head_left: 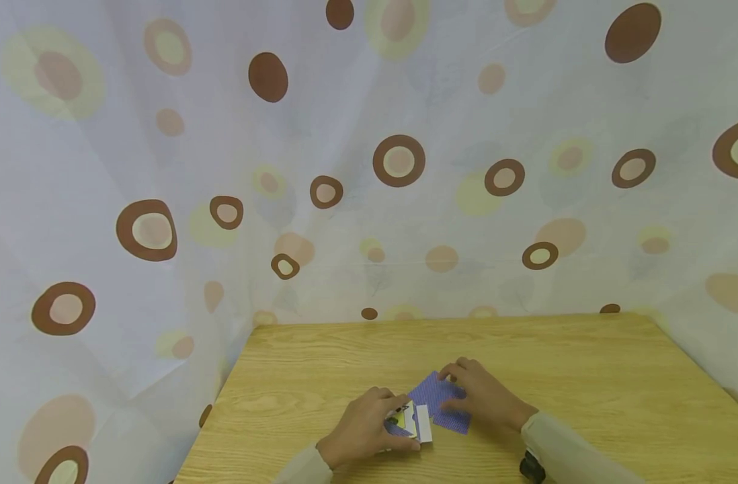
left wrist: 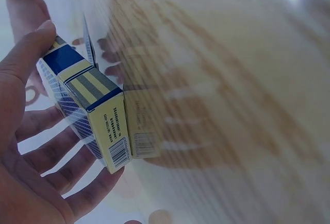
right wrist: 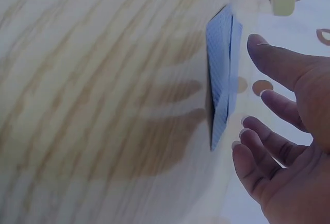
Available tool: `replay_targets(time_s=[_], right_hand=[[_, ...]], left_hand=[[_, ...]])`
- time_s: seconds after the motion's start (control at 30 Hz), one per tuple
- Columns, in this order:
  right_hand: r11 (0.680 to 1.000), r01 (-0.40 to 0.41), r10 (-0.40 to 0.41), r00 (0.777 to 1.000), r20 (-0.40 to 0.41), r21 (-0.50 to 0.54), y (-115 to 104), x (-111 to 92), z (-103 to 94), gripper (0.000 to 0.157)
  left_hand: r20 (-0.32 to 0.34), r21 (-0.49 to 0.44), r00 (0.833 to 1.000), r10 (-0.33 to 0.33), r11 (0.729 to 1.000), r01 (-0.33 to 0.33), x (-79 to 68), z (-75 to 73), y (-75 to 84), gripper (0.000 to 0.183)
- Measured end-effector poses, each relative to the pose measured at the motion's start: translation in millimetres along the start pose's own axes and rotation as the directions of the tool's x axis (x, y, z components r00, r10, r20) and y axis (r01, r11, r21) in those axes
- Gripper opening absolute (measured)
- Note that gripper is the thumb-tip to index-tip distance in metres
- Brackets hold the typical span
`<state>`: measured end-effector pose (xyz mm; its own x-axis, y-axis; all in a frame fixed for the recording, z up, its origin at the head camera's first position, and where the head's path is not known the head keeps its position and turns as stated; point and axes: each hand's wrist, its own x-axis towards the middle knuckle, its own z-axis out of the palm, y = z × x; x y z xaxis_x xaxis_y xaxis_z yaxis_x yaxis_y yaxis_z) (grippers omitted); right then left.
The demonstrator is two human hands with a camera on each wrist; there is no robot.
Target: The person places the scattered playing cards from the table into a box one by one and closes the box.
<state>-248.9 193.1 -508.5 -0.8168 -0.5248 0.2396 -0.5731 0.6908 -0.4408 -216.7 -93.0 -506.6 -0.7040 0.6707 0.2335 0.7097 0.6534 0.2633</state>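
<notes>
My left hand (head_left: 364, 430) grips a small playing-card box (left wrist: 105, 118), thumb on one edge and fingers along the other. The box has blue, yellow and white printing and a barcode on one end. In the head view its white flap (head_left: 425, 423) stands out on the right side. Several blue-patterned playing cards (head_left: 428, 394) lie spread on the table just right of the box. My right hand (head_left: 486, 398) hovers over these cards with thumb and fingers apart. In the right wrist view a gap shows between its fingertips and the cards (right wrist: 219, 69).
The wooden table (head_left: 320, 356) has a light grain and a glossy surface. A white curtain (head_left: 345, 289) with brown and yellow spots hangs behind it and along both sides. A dark object (head_left: 531, 466) sits at the right sleeve's cuff.
</notes>
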Motion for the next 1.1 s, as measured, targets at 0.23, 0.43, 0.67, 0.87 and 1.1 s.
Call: replay_targets(time_s=[0.23, 0.43, 0.67, 0.87, 1.1], right_hand=[[0.998, -0.057, 0.057, 0.998, 0.023, 0.0, 8, 5, 2.0, 0.057], [0.997, -0.079, 0.079, 0.995, 0.053, 0.008, 13, 12, 7.0, 0.065], [0.994, -0.085, 0.074, 0.986, 0.151, 0.067, 15, 16, 5.4, 0.075], [0.991, -0.086, 0.064, 0.975, 0.212, 0.098, 14, 20, -1.5, 0.066], [0.977, -0.161, 0.127, 0.965, 0.23, 0.138, 13, 18, -7.4, 0.058]], left_hand=[[0.016, 0.002, 1.0, -0.02, 1.0, 0.02, 1.2, -1.7, 1.4, 0.081], [0.012, -0.004, 1.0, -0.015, 1.0, 0.015, 1.2, -1.8, 1.7, 0.081], [0.015, 0.01, 1.0, -0.014, 1.0, 0.014, 0.2, 0.6, 0.5, 0.081], [0.01, -0.001, 1.0, -0.014, 1.0, 0.014, -0.6, 0.5, -0.1, 0.08], [0.014, -0.01, 1.0, -0.028, 1.0, 0.028, -0.9, 0.6, -0.2, 0.079]])
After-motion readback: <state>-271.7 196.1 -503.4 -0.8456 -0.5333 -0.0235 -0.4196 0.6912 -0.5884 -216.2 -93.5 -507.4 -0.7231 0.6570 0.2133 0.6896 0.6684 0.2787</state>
